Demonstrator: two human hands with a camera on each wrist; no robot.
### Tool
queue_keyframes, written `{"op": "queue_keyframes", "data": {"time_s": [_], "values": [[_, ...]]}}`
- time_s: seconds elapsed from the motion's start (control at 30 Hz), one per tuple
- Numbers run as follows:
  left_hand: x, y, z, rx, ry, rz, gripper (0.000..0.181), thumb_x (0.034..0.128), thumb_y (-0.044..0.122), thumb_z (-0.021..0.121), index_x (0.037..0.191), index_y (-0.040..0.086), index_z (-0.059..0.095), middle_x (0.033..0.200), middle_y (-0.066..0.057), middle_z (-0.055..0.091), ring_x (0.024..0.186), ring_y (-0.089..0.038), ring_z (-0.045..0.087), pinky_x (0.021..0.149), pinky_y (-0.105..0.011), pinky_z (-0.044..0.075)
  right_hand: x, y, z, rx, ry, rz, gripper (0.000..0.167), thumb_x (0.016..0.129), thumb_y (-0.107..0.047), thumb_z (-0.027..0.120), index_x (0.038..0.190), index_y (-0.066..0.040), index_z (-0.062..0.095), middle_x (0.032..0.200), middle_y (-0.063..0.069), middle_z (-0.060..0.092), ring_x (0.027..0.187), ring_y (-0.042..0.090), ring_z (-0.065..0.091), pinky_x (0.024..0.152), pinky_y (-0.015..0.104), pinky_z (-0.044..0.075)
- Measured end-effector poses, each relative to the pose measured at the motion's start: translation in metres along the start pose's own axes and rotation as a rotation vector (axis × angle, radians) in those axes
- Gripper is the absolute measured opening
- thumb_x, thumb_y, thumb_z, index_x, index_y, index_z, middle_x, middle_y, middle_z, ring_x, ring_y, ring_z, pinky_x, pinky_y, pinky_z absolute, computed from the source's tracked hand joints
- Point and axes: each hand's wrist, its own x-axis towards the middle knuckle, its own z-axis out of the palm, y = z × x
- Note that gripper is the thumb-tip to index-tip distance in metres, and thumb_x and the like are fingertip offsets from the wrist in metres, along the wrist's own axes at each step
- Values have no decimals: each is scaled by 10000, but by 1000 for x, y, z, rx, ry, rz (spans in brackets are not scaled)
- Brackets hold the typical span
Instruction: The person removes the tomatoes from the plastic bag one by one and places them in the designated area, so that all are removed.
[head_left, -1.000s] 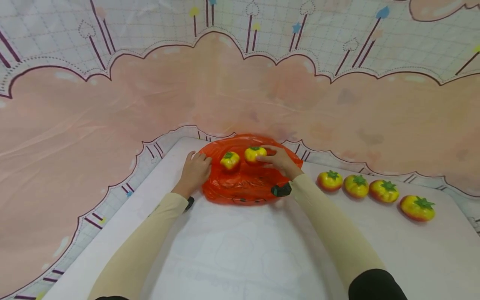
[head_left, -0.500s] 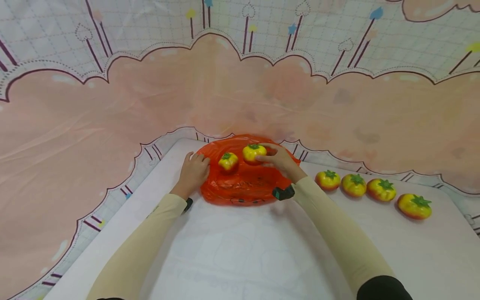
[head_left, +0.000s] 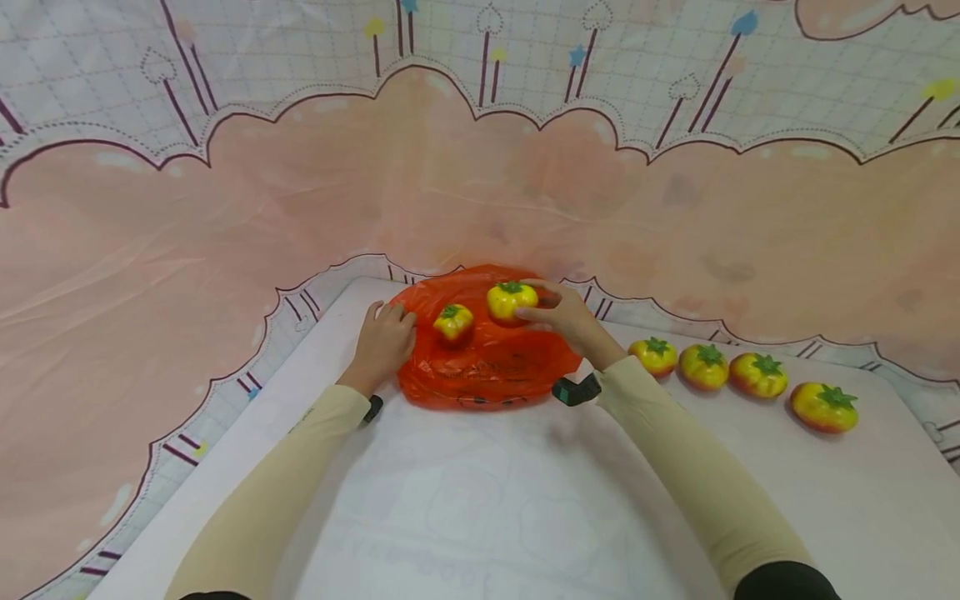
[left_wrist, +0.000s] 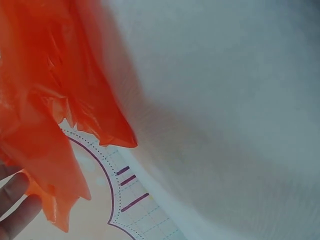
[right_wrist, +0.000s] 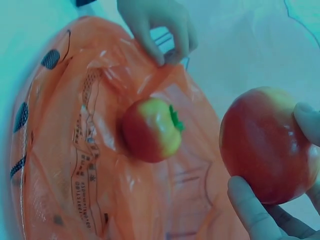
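An orange-red plastic bag [head_left: 487, 375] lies spread at the table's far edge, dark printing visible on it in the right wrist view. My left hand [head_left: 386, 340] pinches the bag's left edge between thumb and fingers; its fingers also show beside the plastic [left_wrist: 47, 165] in the left wrist view. One yellow-and-red, tomato-like fruit [head_left: 453, 322] with green star-shaped leaves rests on the bag. My right hand [head_left: 566, 319] grips a second such fruit [head_left: 512, 302] just above the bag, thumb and fingers around its side. Seen from the right wrist, this held fruit [right_wrist: 270, 145] has a red underside.
Several more of these fruits [head_left: 757, 376] stand in a row on the white table [head_left: 480, 500], right of my right forearm. A printed cloth [head_left: 450, 183] with candle drawings hangs behind and runs around the table's edges.
My right hand has lifted the gripped fruit slightly. The left hand keeps its place on the bag's edge. The whole head view has shifted a little.
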Motion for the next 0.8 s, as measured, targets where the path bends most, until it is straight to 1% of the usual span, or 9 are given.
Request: {"op": "queue_keyframes", "data": {"time_s": [0.1,0.2,0.33,0.37,0.47,0.57,0.63,0.67,0.8], "values": [[0,-1,1,8,33,15,164,869,145,624,973,20,642,952,-154,603,981,-314,565,1016,-518,395,-4,-3,0,1,-6,-21,567,862,-78,654,1386,-121,441,1447,128,373,1201,302,490,1016,456,442],[0,0,1,10,44,20,174,868,148,628,982,17,641,957,-157,597,981,-314,560,981,-511,423,-8,-6,-1,-11,-2,-23,557,857,-93,664,1373,-136,458,1442,109,387,1187,283,499,1008,441,453],[-1,0,1,16,32,13,191,870,153,627,1006,19,640,982,-162,598,985,-323,559,952,-507,442,-12,-8,-3,-31,10,-20,549,854,-117,674,1362,-158,470,1428,91,406,1187,261,504,957,366,499],[-1,0,0,18,29,11,193,871,153,625,1010,20,640,987,-164,598,985,-326,559,946,-506,444,-14,-8,-4,-30,3,-30,555,858,-110,667,1372,-147,459,1432,104,404,1195,274,502,947,361,504],[-1,0,0,28,24,8,197,870,153,625,1016,22,641,1003,-167,599,988,-329,557,936,-502,450,-18,-10,-6,-23,-5,-44,566,864,-97,656,1386,-132,440,1437,125,398,1222,294,485,963,386,490],[-1,1,0,33,15,7,206,869,162,630,1025,26,638,1017,-167,597,1004,-328,553,941,-505,449,-21,-13,-8,-28,-10,-48,576,872,-99,646,1401,-129,419,1453,142,379,1256,311,459,1014,447,442],[-1,1,0,36,7,5,215,869,168,632,1034,30,636,1024,-165,595,1013,-328,551,945,-506,448,-24,-15,-11,-44,-5,-39,582,871,-118,651,1403,-146,416,1470,135,357,1277,308,441,1028,461,427],[-1,1,0,37,4,4,217,869,169,632,1037,31,636,1025,-165,594,1015,-329,551,946,-506,447,-25,-16,-12,-61,1,-32,579,871,-135,655,1399,-158,419,1475,128,347,1285,302,432,1030,458,427],[-1,1,0,45,-2,5,218,870,169,630,1039,32,635,1021,-163,591,1010,-330,552,947,-501,446,-29,-19,-18,-112,-2,-46,584,871,-161,658,1402,-163,415,1499,127,306,1324,304,394,1014,435,445]]}}
